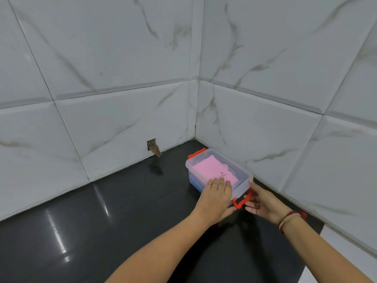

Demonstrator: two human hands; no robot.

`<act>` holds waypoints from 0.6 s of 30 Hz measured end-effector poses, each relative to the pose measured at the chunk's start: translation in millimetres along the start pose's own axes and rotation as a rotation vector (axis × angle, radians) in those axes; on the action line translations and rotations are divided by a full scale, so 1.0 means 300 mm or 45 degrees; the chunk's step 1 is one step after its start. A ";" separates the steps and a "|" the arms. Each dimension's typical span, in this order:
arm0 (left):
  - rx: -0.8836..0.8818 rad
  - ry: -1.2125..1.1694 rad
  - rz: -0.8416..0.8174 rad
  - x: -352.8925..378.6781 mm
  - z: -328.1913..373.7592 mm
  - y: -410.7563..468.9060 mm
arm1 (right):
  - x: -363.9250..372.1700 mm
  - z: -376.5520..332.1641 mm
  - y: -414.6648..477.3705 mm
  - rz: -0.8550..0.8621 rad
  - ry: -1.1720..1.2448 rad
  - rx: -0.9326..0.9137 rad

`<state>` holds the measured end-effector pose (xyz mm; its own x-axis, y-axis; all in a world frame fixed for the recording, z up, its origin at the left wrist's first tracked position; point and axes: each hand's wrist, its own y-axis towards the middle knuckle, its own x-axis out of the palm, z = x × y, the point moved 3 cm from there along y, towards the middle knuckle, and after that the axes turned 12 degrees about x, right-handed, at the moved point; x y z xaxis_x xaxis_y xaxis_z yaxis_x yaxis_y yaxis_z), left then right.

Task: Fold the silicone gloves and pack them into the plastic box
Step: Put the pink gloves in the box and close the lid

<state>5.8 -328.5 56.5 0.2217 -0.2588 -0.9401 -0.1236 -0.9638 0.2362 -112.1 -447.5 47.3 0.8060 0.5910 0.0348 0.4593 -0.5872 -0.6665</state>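
A clear plastic box point(240, 170) with its lid on stands on the dark counter, in the corner against the right wall. Through the lid I see a folded pink glove point(212, 170) lying over something blue point(193, 181). An orange clip point(196, 153) sits at the box's far end and another orange clip point(242, 202) at the near end. My left hand point(216, 198) lies flat on the near part of the lid, fingers together. My right hand point(263, 203) is at the near orange clip, fingers curled under it and thumb up against the box's corner.
White marble-look tiled walls meet in a corner behind the box. A small broken hole point(153, 147) shows in the left wall at counter level. The glossy black counter point(102, 211) stretches left and toward me. A white surface point(336, 252) borders it at the lower right.
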 end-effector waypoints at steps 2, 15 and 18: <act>0.000 0.001 0.047 -0.001 0.006 -0.006 | -0.007 -0.002 -0.012 -0.009 0.160 -0.053; -0.057 -0.015 0.122 -0.026 -0.003 0.014 | -0.089 -0.130 -0.080 0.541 -1.902 -1.200; -0.068 -0.022 0.126 -0.038 -0.006 0.019 | -0.095 -0.167 -0.079 0.531 -1.964 -1.332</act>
<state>4.2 -331.1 69.0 0.1940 -0.3519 -0.9157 -0.0920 -0.9359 0.3401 -127.1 -478.2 99.3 0.1947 -0.0941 -0.9763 0.8362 -0.5044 0.2154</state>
